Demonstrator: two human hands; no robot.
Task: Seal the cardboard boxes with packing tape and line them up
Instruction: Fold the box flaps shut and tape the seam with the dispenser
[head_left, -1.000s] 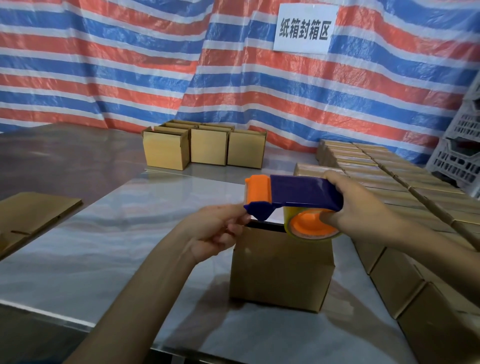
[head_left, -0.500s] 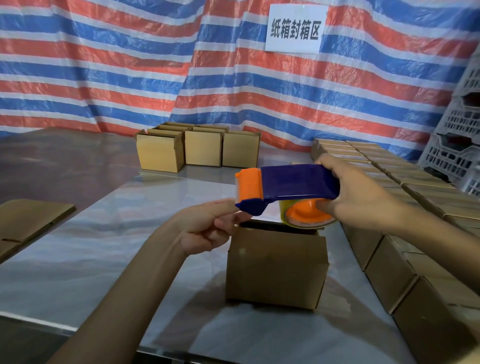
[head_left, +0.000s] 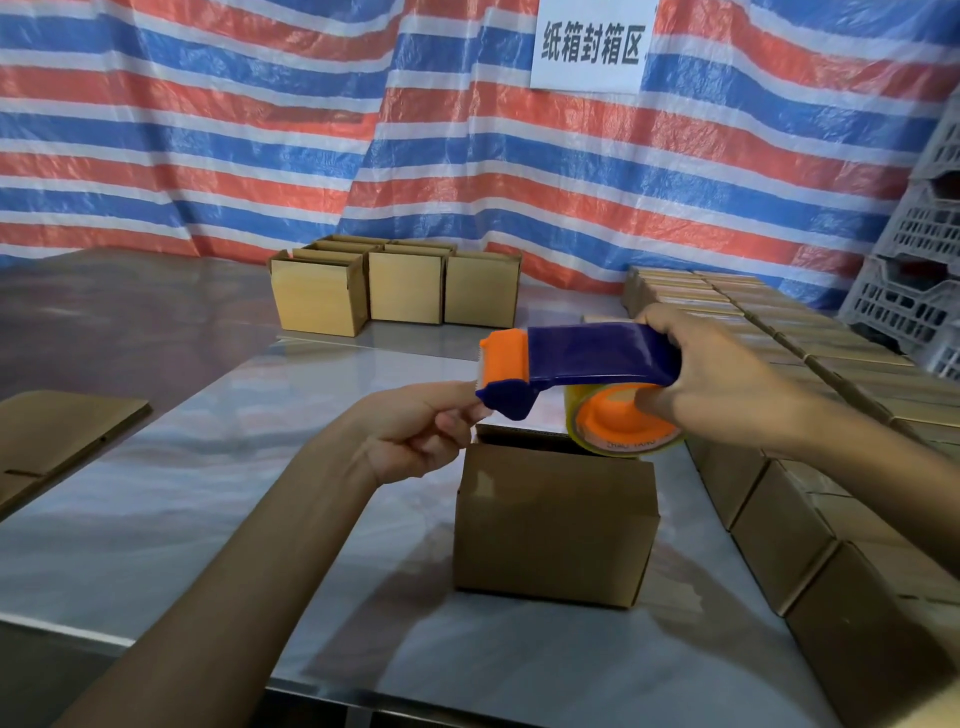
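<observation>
A small brown cardboard box (head_left: 553, 525) stands on the shiny table (head_left: 208, 493) in front of me, its top hidden from this angle. Just above it my right hand (head_left: 711, 379) grips a blue and orange tape dispenser (head_left: 576, 358) holding a roll of clear tape (head_left: 623, 426). My left hand (head_left: 421, 421) is at the dispenser's orange front end, with thumb and fingers pinched together at the tape end below the blade.
Three open boxes (head_left: 400, 291) stand in a row at the far side of the table. A long block of closed boxes (head_left: 810, 467) runs along the right. Flattened cardboard (head_left: 57, 436) lies at the left. White crates (head_left: 919, 280) stack at the far right before a striped tarp.
The dispenser and both hands have stayed over the box, lifting only slightly. My left fingers remain at the dispenser's front end.
</observation>
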